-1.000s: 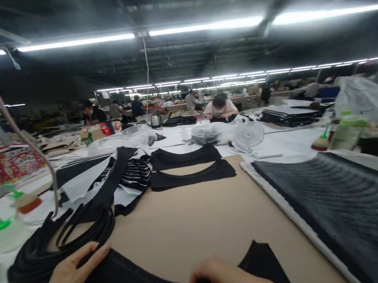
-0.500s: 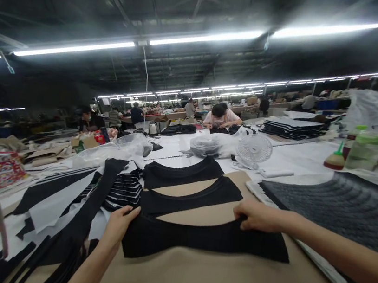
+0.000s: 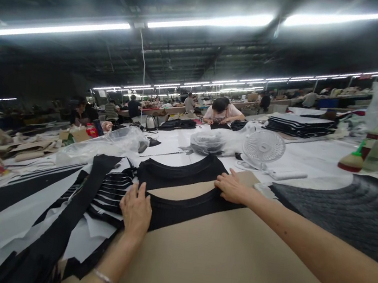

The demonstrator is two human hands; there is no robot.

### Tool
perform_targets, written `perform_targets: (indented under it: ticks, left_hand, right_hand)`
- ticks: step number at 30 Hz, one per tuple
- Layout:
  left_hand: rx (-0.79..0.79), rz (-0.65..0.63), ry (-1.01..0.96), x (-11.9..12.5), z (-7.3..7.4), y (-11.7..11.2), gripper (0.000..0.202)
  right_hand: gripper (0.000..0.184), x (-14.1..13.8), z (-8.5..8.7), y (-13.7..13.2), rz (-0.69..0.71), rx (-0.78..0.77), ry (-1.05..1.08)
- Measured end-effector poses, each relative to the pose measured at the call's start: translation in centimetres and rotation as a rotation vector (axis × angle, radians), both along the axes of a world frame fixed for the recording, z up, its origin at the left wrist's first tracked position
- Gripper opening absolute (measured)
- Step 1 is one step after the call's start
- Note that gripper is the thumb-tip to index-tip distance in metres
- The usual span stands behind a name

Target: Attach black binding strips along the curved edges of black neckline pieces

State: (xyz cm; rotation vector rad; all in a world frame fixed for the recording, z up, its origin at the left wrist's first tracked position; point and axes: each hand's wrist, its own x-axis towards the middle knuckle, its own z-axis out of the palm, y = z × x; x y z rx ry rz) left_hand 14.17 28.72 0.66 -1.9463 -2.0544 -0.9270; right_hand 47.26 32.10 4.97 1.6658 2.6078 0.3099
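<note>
Two curved black fabric pieces show on the tan board (image 3: 215,257), one behind the other. My left hand (image 3: 137,211) rests on the left end of the nearer black fabric piece (image 3: 179,212), its fingers stretched and slightly apart. Toward that piece's right end, my right hand (image 3: 235,188) has bent fingers closed at the upper curved edge; the fingertips are partly hidden. Beyond both hands lies the farther black fabric piece (image 3: 180,173), near the board's far edge.
Striped stacked black pieces (image 3: 109,196) and white paper (image 3: 30,208) lie at left. A small white fan (image 3: 263,147) stands ahead beside clear plastic. At right are a dark quilted sheet (image 3: 337,209) and a green-tipped bottle (image 3: 352,160). A person (image 3: 224,111) leans over the far table.
Both hands have moved away from me, carrying the nearest black piece onto the middle one, so two show instead of three. My left hand's fingers have spread. The view has shifted slightly.
</note>
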Motion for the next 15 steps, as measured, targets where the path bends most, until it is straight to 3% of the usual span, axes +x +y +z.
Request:
perform_targets:
  ticks: [4,8,12,15]
  left_hand:
    - [-0.098,-0.24,0.218,1.7,-2.9,-0.8,0.048]
    - [-0.181,-0.278,0.316,2.3,-4.4,-0.2,0.052]
    - [-0.152,-0.269,0.332,2.2,-3.6,-1.1,0.053]
    - [-0.141,-0.457,0.44,1.7,-3.3,-2.3,0.044]
  right_hand:
    - [0.038,0.4,-0.4,-1.5,0.007,0.062,0.07]
    - [0.032,2.6,0.5,-5.9,0.008,0.034,0.124]
    - [0.028,7.5,2.0,-14.1,-0.089,-0.058,0.146]
    - [0.025,12.0,3.4,-22.1,-0.24,-0.122,0.144]
